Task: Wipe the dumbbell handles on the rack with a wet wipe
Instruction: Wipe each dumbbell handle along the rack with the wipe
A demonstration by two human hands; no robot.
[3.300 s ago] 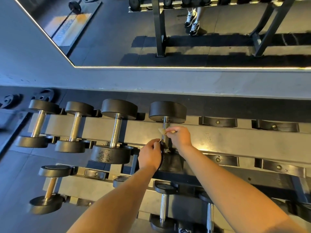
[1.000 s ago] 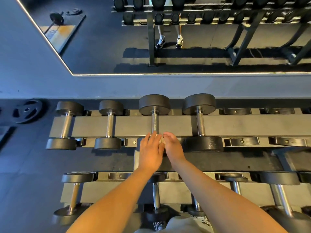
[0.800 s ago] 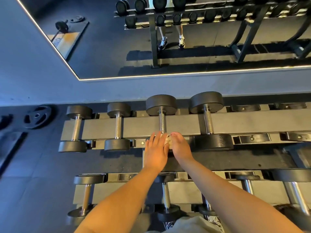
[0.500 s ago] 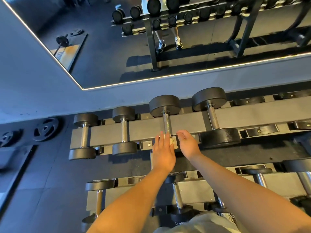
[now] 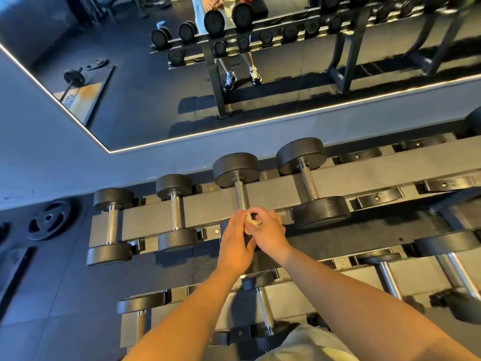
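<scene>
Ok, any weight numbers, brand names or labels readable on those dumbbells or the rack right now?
No text can be read.
Dumbbell heads and rack rail: no numbers or marks visible.
Lifting platform reflected in the mirror: pale marking, too blurred to read.

Left hand (image 5: 234,246) and right hand (image 5: 269,234) are covering the black chrome-handled dumbbell's (image 5: 240,195) near end, crumpled beige wet wipe (image 5: 251,222) mostly hiding between them.

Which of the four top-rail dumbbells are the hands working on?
The third dumbbell from the left: the right hand grips the wet wipe at its handle's near end, left hand beside it. The others are untouched.
</scene>
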